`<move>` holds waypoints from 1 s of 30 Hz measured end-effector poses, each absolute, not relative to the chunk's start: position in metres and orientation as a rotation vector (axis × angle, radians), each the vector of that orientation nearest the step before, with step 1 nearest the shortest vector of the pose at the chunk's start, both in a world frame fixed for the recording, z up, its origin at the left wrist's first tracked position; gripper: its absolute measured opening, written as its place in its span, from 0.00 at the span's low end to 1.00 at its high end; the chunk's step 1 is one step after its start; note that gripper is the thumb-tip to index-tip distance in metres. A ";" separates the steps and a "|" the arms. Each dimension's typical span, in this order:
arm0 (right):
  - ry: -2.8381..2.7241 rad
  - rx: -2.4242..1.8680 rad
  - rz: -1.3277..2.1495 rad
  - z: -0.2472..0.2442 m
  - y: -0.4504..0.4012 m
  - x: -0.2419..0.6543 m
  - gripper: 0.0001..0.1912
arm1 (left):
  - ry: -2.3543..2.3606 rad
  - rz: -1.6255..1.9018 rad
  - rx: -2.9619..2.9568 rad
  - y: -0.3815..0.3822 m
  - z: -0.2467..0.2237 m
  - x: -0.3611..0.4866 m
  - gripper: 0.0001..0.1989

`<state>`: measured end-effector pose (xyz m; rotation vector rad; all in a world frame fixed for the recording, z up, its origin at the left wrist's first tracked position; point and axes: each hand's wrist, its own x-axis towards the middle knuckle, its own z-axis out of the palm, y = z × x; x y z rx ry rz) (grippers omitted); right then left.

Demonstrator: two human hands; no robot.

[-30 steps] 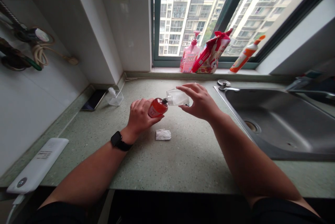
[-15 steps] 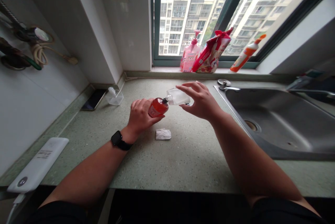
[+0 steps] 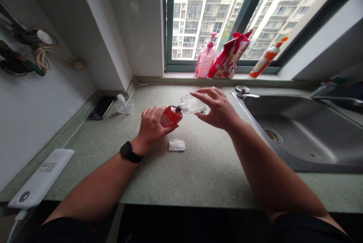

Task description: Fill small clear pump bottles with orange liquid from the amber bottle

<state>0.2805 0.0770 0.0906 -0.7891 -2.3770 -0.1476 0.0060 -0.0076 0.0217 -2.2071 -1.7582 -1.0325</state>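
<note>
My left hand [image 3: 154,123] is wrapped around a bottle of red liquid [image 3: 170,116], tilted to the right, with a dark neck at its top. Between the fingers and thumb of my right hand [image 3: 217,108] lies a clear bottle [image 3: 193,104], almost level, its mouth facing left. The two necks meet or nearly meet; whether they touch I cannot tell. On the counter below them is a folded white tissue [image 3: 176,145]. A clear plastic pump top and small container [image 3: 124,106] stand farther left.
A phone [image 3: 101,108] lies by the left wall, a white power bank [image 3: 42,178] with a cable nearer me. The steel sink [image 3: 297,133] is on the right. A pink pump bottle [image 3: 205,61], red bag [image 3: 231,57] and orange bottle [image 3: 266,59] line the windowsill.
</note>
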 end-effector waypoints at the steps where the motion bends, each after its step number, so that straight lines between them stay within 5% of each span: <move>1: -2.379 -0.792 -0.148 0.091 0.077 0.281 0.39 | -1.759 -1.032 -2.208 -0.008 0.022 0.006 0.40; 30: -2.412 -0.794 -0.199 0.098 0.072 0.282 0.40 | -1.726 -1.068 -2.227 -0.009 0.023 0.008 0.40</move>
